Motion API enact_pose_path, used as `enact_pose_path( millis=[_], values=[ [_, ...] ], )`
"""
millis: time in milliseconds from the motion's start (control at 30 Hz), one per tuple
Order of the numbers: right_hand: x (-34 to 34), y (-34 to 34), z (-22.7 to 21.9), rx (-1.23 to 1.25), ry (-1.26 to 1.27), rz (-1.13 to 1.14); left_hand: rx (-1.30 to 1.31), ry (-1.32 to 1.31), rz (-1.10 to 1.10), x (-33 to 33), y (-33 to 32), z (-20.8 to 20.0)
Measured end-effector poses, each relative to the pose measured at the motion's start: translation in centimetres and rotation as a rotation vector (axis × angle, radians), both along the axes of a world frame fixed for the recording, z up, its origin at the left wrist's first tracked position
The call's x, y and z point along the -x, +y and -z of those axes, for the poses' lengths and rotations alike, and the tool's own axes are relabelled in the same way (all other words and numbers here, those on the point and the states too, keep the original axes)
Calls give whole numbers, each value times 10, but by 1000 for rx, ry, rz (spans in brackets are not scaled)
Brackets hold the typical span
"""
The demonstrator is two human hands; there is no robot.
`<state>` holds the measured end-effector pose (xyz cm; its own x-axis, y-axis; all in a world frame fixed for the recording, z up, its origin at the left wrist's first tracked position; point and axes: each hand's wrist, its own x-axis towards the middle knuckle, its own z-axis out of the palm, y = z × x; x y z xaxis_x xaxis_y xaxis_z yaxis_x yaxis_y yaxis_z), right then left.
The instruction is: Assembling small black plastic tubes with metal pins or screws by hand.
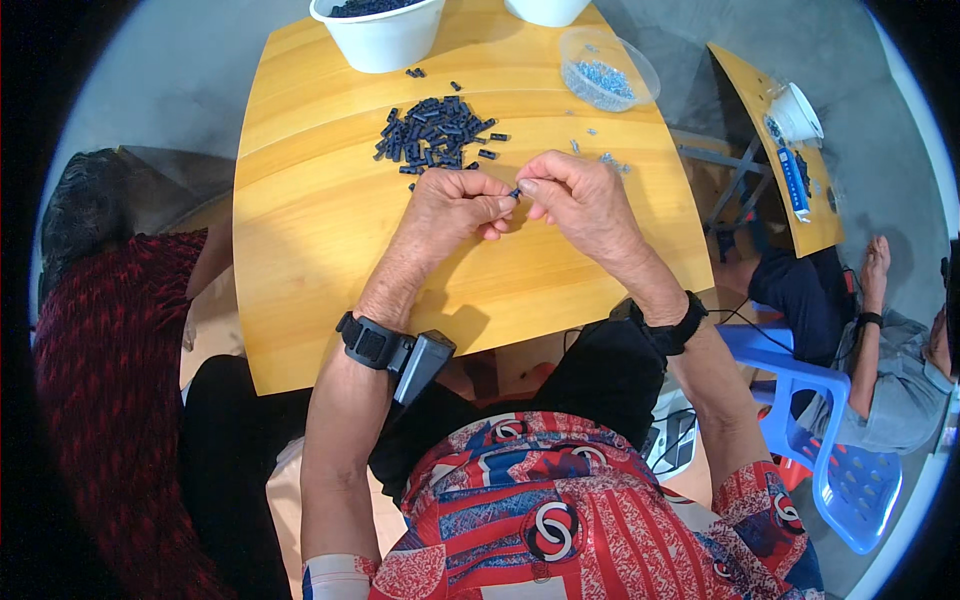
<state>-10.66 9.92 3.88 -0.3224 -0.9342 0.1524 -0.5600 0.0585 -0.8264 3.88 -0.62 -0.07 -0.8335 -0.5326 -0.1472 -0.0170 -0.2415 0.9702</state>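
My left hand (462,203) and my right hand (578,197) meet above the wooden table (330,240), fingertips pinched together. Between them is a small black plastic piece (515,193), held by the left thumb and forefinger. The right thumb and forefinger close at its upper end; whether they also hold a tiny part is too small to tell. Just beyond my left hand lies a pile of similar short black pieces (432,132). A few small clear parts (613,161) are scattered beyond my right hand.
A white bowl (380,45) of dark pieces stands at the far edge, with another white container (548,10) beside it. A clear round tub (607,95) holds small clear parts. One person (120,330) sits at left, another (890,370) at right by a blue chair (825,440).
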Motion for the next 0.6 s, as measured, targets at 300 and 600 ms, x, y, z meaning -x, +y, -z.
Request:
enact_pose_path(
  millis=[300,600],
  values=[
    [-5,2,10,68,107,-30,2,-4,19,0,0,2],
    [3,5,9,-33,-163,-19,11,-13,33,-2,1,-4]
  ],
)
